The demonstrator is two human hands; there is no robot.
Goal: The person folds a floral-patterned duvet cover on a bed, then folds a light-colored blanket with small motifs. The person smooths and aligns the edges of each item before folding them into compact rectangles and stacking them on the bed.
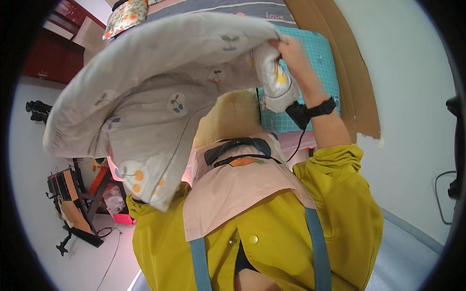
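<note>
The right hand [291, 51] is raised high, its fingers closed on a bunched corner of a grey quilt [160, 92] printed with small fruit shapes. The quilt hangs in the air in front of the person, spreading wide to the left and drooping down over the left shoulder of the yellow jacket [272, 228]. The left hand is hidden behind the cloth, so whether it grips anything cannot be told. A black wristband [320, 107] circles the right wrist. Behind the raised arm lies a teal checked pillow [320, 63] on the bed [233, 7], with brown cardboard sheets [349, 58] leaning against the wall. A pink basket [124, 218] stands on the floor at lower left; its contents are too small to tell.
</note>
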